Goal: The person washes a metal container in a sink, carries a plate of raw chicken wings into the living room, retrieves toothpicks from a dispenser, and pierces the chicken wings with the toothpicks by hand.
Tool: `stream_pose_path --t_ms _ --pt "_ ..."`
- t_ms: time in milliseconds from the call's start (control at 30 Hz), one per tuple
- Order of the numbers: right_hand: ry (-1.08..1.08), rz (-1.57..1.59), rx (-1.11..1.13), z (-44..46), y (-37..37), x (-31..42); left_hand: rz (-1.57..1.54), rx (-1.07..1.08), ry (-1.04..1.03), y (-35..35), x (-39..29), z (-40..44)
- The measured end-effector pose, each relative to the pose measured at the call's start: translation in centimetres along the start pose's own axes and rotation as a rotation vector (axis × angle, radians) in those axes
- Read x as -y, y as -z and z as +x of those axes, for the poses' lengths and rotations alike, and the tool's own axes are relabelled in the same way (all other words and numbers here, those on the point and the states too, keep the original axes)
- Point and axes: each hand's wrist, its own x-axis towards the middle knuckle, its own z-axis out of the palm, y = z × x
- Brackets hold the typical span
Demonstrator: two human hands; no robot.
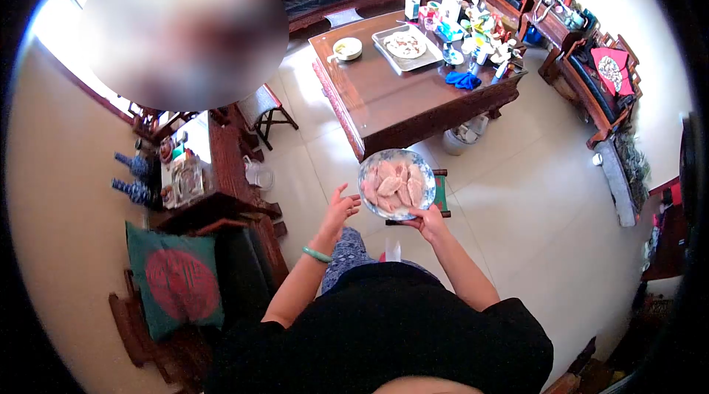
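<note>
A blue-and-white plate (365,198) is held out in front of me, bearing several pale pink pieces of raw meat (395,182) that look like chicken wings. My right hand (429,223) grips the plate's near right rim, thumb on top and the other fingers partly hidden beneath. Just left of the plate, apart from it, my left hand (343,207) is raised with its fingers spread and nothing in it. A green bangle (317,254) circles my left wrist.
Ahead stands a low wooden table (354,91) with a white bowl (347,48), a metal tray (425,63), a blue cloth (463,81) and clutter. A small stool (442,193) sits under the plate. Left are a side table (214,154) and another stool (266,106). A bin (459,143) stands beside the low table.
</note>
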Motion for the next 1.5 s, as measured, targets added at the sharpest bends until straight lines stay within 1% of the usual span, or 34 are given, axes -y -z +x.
stream_pose_path --t_ms 33,67,133,233,267,333,367,400,433,467,500,533,600,667,700,733,800,867,900,933,1000,1033,1067,1100,1133,1167,1200,1267,1300,1367,1400,1433,1467,1500 --pt "0.009 0.043 -0.011 2.8 -0.3 0.1 0.080 -0.065 -0.022 0.4 -0.7 2.2" --pt "0.022 0.087 -0.024 6.1 -0.4 0.2 0.092 -0.052 -0.011 1.2 -1.1 5.2" --pt "0.030 0.155 -0.038 11.9 -0.7 -0.3 0.172 -0.064 -0.112 3.0 -1.7 10.4" --pt "0.109 0.203 -0.209 21.6 -1.4 -0.5 0.295 -0.048 -0.097 3.8 -5.5 18.6" --pt "0.099 0.214 -0.229 24.3 -1.2 -1.1 0.302 -0.041 -0.074 4.4 -6.2 21.4" --pt "0.186 0.169 -0.374 29.9 -1.3 -2.5 0.320 -0.050 0.030 6.4 -6.8 28.7" --pt "0.165 0.190 -0.428 31.5 -2.1 -2.3 0.327 -0.053 0.040 7.1 -7.2 32.2" --pt "0.117 0.252 -0.436 33.6 -2.7 -1.6 0.328 -0.053 0.058 7.9 -7.9 36.4" --pt "0.122 0.259 -0.488 35.7 -3.2 -1.8 0.457 -0.038 0.029 8.7 -8.5 39.9" --pt "0.125 0.268 -0.540 37.2 -3.8 -1.9 0.590 -0.019 0.003 9.4 -9.4 42.7" --pt "0.110 0.270 -0.551 38.7 -4.2 -1.8 0.654 -0.021 0.004 9.2 -11.3 44.9" --pt "0.107 0.289 -0.566 40.4 -4.3 -2.1 0.642 0.000 -0.016 10.1 -12.1 47.9" --pt "0.094 0.321 -0.600 42.4 -4.4 -2.7 0.761 -0.035 -0.077 12.1 -12.1 53.4" --pt "0.099 0.311 -0.627 44.7 -4.4 -2.6 0.871 -0.117 -0.116 12.4 -13.7 58.6" --pt "0.052 0.300 -0.679 45.2 -4.7 -2.1 0.961 -0.137 -0.172 12.5 -14.4 60.7" --pt "0.051 0.311 -0.706 45.6 -5.2 -1.5 1.048 -0.154 -0.230 12.5 -15.0 62.7" --pt "0.077 0.350 -0.658 45.7 -5.8 -0.8 1.193 -0.196 -0.215 12.4 -15.7 66.2" --pt "0.062 0.375 -0.666 47.0 -5.2 -1.8 1.267 -0.308 -0.501 14.1 -13.0 70.9" --pt "0.064 0.388 -0.659 47.3 -5.1 -2.3 1.348 -0.345 -0.524 14.7 -12.1 73.0" --pt "0.070 0.403 -0.652 47.5 -5.1 -2.6 1.481 -0.339 -0.592 16.7 -10.3 75.5" --pt "0.068 0.391 -0.677 47.8 -5.1 -2.3 1.381 -0.372 -0.436 15.8 -10.4 76.9" --pt "-0.004 0.394 -0.650 47.6 -5.1 -1.7 1.379 -0.351 -0.441 14.8 -11.4 77.1" --pt "-0.077 0.396 -0.621 47.6 -5.0 -1.1 1.456 -0.222 -0.371 14.1 -12.6 77.3" --pt "-0.325 0.294 -0.587 47.2 -4.2 0.3 1.530 -0.092 -0.300 13.4 -13.4 77.5" --pt "-0.588 0.082 -0.660 46.9 -3.4 1.8 1.535 -0.075 -0.312 13.7 -12.7 77.9" --pt "-0.591 -0.180 -0.606 46.1 -3.6 4.3 1.458 -0.094 -0.176 14.4 -11.9 78.9" --pt "-0.691 -0.589 -0.605 46.2 -5.2 9.5 1.381 -0.121 -0.050 15.1 -12.1 80.2" --pt "-0.312 -1.028 -1.062 47.3 -4.8 12.4 1.395 0.023 -0.125 13.3 -15.1 78.4" --pt "-0.156 -1.007 -1.054 49.6 -2.9 13.4 1.463 0.051 -0.082 13.3 -14.8 79.2" --pt "0.146 -0.967 -0.996 54.0 0.8 15.3 1.462 0.080 -0.048 12.7 -15.0 79.8" --pt "0.215 -0.693 -0.986 57.3 3.2 15.1 1.466 0.102 -0.011 12.8 -15.1 79.8" --pt "0.135 -0.663 -1.021 59.7 3.4 17.0 1.412 0.029 -0.093 12.8 -14.7 79.5" --pt "0.222 -0.528 -1.026 61.9 3.7 17.5 1.413 0.025 -0.097 12.7 -14.5 79.2" --pt "0.265 -0.428 -1.074 64.3 4.5 17.8 1.471 -0.023 -0.106 12.6 -14.8 79.0"
